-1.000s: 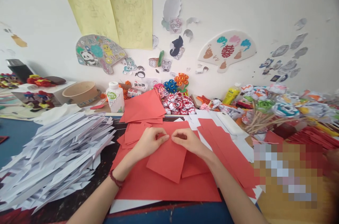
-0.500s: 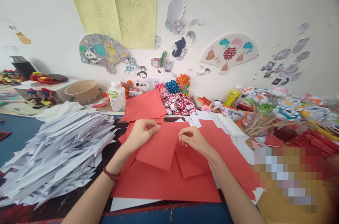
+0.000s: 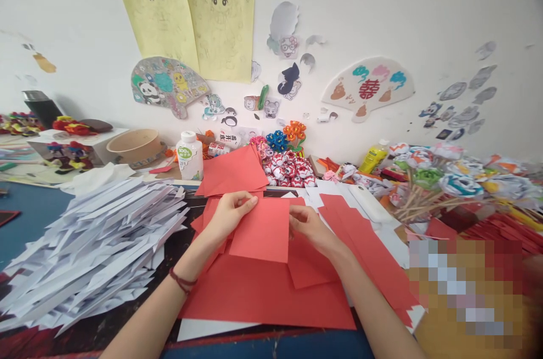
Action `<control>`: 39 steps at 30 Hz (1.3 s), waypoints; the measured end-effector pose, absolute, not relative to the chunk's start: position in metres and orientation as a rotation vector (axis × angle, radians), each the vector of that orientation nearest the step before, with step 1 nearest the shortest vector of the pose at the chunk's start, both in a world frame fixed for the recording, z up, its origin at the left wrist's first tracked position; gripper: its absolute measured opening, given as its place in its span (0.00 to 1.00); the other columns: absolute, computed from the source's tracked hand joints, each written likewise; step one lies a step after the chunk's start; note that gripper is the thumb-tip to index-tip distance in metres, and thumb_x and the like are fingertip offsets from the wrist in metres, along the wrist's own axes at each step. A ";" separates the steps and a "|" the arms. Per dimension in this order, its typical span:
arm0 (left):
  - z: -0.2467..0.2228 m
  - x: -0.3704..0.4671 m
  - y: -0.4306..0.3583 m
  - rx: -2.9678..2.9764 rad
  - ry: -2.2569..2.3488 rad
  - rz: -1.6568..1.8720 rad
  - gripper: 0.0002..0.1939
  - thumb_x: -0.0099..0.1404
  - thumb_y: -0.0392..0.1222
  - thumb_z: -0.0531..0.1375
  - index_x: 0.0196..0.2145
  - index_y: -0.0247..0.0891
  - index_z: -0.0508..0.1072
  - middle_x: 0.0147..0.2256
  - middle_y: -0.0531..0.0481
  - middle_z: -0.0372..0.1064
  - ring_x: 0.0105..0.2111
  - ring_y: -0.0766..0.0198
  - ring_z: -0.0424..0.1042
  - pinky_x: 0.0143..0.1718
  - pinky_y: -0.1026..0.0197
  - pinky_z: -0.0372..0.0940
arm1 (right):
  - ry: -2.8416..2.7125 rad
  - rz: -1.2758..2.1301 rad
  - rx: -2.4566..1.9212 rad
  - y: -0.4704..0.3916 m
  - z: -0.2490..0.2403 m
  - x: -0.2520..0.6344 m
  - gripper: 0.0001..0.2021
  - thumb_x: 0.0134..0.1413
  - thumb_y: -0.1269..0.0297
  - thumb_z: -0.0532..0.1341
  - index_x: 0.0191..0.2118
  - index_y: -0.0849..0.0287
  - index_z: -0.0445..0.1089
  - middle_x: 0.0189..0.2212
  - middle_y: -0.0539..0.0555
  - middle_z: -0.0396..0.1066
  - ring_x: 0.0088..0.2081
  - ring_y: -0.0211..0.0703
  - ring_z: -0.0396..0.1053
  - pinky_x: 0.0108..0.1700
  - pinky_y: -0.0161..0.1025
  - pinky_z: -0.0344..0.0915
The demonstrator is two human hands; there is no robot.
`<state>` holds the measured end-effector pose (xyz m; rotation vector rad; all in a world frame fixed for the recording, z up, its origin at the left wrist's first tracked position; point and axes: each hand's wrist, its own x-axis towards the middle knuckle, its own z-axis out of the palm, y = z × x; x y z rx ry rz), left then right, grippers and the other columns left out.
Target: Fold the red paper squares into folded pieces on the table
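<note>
1. While our left hand (image 3: 231, 213) pinches the top left corner of a red paper square (image 3: 262, 230), our right hand (image 3: 309, 224) grips its right edge, so the sheet lifts flat off the red sheets (image 3: 263, 291) beneath.
2. Beside our left arm lies a heap of white folded papers (image 3: 93, 251), within easy reach.
3. Behind the square, a glue bottle (image 3: 189, 155) stands upright.

The red sheet (image 3: 263, 230) has been turned from a diamond lie, one corner pointing down, to a nearly square lie with a level lower edge. It has been lifted higher over the red papers. The left hand (image 3: 229, 213) has been shifted up to the sheet's upper left corner, and the right hand (image 3: 307, 224) moved apart to its right edge.
</note>
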<state>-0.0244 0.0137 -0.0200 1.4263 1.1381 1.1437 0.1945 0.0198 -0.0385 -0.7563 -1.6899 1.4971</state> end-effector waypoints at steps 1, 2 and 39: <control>-0.019 -0.023 0.012 1.377 1.107 1.129 0.20 0.57 0.56 0.61 0.27 0.33 0.70 0.24 0.52 0.67 0.24 0.67 0.65 0.25 0.67 0.58 | -1.696 1.511 -0.757 0.020 -0.039 0.194 0.25 0.48 0.41 0.61 0.39 0.60 0.74 0.26 0.52 0.70 0.24 0.37 0.62 0.27 0.35 0.61; -0.018 -0.022 0.011 1.335 1.084 1.115 0.20 0.56 0.57 0.62 0.27 0.34 0.70 0.24 0.52 0.67 0.23 0.67 0.65 0.24 0.67 0.58 | -1.701 1.522 -0.762 0.019 -0.039 0.194 0.24 0.48 0.42 0.62 0.40 0.59 0.74 0.28 0.53 0.71 0.24 0.37 0.63 0.27 0.36 0.61; -0.033 0.008 -0.006 2.760 1.447 1.077 0.22 0.67 0.46 0.55 0.57 0.39 0.63 0.56 0.45 0.65 0.56 0.53 0.61 0.54 0.50 0.51 | -1.308 1.534 -0.846 0.023 -0.044 0.199 0.15 0.43 0.61 0.71 0.39 0.58 0.76 0.37 0.55 0.76 0.39 0.47 0.72 0.43 0.42 0.67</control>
